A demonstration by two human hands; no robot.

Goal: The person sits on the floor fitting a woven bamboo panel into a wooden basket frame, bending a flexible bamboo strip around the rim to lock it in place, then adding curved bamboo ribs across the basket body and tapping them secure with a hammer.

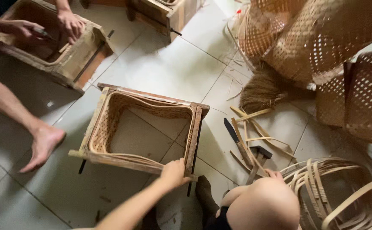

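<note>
The left hand (174,172) was closed over the near rail of a wooden mould frame (196,127) holding a half-woven bamboo basket (109,123), standing on the tiled floor (164,68) near its middle. The right hand (274,173) was mostly hidden behind the knee; only fingertips showed, touching a hammer (258,155) among bamboo strips (254,127); its grip could not be determined. A knife (232,130) lay beside them.

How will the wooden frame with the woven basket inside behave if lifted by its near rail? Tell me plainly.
The wooden frame probably lifts stiffly, since its rails are thick. The woven basket inside looks thin, so it likely flexes. Gripped at one corner by the left hand, the frame may tilt.
</note>
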